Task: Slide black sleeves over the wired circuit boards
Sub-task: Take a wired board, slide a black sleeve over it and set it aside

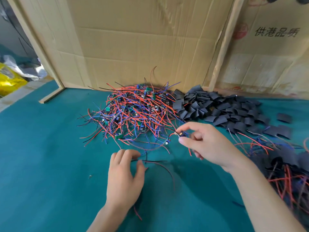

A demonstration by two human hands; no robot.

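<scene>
- your right hand (205, 144) pinches one small circuit board (181, 134) at the near edge of the wire pile (133, 113), its leads trailing toward you.
- your left hand (124, 178) pins those wires (150, 161) to the desk (50, 164) with curled fingers.
- the board looks light and stiff, its leads springy; hold it by the edges.
- the black sleeves (220, 109) lie right of the pile, soft and flattened; they likely need squeezing open.
- open green desk lies left of the pile; the cardboard wall (133, 39) closes off the room behind it.
</scene>
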